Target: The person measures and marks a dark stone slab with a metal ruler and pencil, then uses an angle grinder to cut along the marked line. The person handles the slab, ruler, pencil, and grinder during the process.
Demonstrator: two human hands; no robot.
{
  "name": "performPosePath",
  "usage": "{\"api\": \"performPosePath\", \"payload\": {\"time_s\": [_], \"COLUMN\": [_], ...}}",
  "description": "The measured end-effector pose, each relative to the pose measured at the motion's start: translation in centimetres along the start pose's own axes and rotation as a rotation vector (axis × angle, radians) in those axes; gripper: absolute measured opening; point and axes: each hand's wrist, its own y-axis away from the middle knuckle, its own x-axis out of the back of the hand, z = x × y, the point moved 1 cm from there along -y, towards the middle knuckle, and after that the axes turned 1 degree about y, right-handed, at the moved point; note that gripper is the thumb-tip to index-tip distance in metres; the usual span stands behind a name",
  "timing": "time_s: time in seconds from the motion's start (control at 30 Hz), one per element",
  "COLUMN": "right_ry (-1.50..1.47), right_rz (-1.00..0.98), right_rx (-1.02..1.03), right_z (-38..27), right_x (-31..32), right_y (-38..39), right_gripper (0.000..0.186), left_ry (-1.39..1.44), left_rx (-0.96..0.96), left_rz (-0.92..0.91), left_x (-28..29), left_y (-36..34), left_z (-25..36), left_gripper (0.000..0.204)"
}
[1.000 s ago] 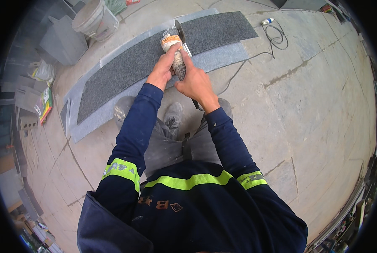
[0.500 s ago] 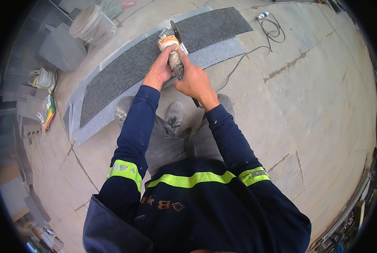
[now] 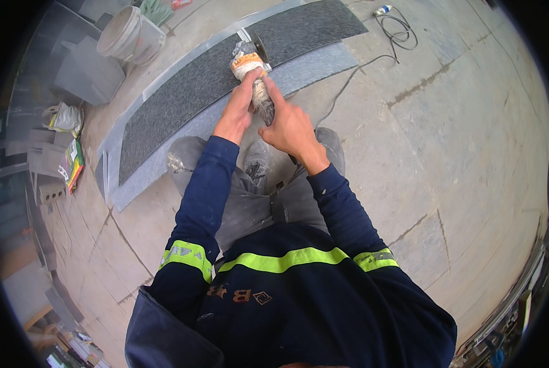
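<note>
Both my hands are closed on an angle grinder (image 3: 261, 93), its body dusty white and orange. My left hand (image 3: 242, 108) grips its left side, and my right hand (image 3: 291, 127) wraps the rear part from the right. The grinder's thin dark disc (image 3: 259, 46) stands on edge over a curved dark grey speckled stone slab (image 3: 191, 101). Whether the disc touches the stone I cannot tell. Under the dark slab lies a lighter grey curved slab (image 3: 326, 66), showing along the near edge and the left end.
A black power cable (image 3: 367, 64) runs over the concrete floor to a coil with a blue-and-white plug (image 3: 383, 10). At the left are a dusty white bucket (image 3: 127, 37), a grey block (image 3: 89, 70), a white bag (image 3: 65, 118) and a colourful packet (image 3: 72, 165). My knees straddle a shoe near the slabs.
The grinder and both hands have shifted slightly down and right in the picture. The view itself has moved a little; both hands keep their hold.
</note>
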Motion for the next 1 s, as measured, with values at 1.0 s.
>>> {"api": "performPosePath", "payload": {"time_s": [1.0], "right_ry": [0.045], "right_rz": [0.076], "right_rx": [0.077], "right_z": [0.6], "right_x": [-0.3], "right_y": [0.7], "right_gripper": [0.113], "left_ry": [-0.031], "left_rx": [0.004], "left_rz": [0.053], "left_x": [-0.7], "left_y": [1.0], "left_z": [-0.3], "left_gripper": [0.048]}}
